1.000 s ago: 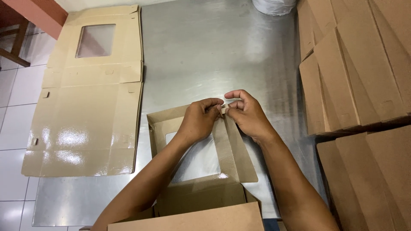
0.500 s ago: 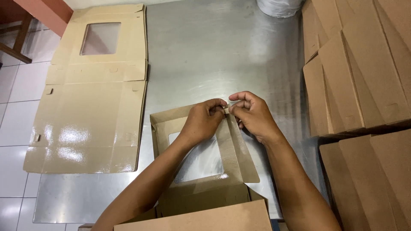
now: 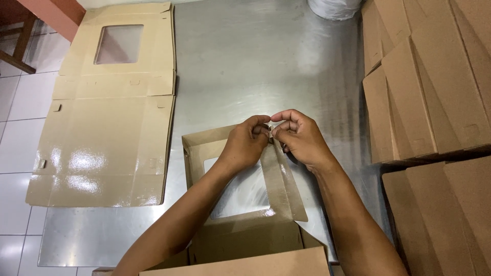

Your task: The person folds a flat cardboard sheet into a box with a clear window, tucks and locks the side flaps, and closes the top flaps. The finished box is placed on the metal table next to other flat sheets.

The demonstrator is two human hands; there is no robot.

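Head view: brown windowed box [image 3: 240, 204] lay part-folded on steel desk [image 3: 266, 66], lid open, clear pane showing. Left hand [image 3: 245, 145] and right hand [image 3: 302, 138] pinched lid's far corner flap. Flat glossy carton [image 3: 107, 128] lay left.

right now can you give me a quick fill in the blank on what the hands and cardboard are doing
Both hands, left hand and right hand, pinch the far corner of the windowed ____ lid.
A flat unfolded box lies to the ____ of the hands.
The table surface is shiny ____.
Stacked cardboard sits on the ____ side.

Missing: box; left; metal; right
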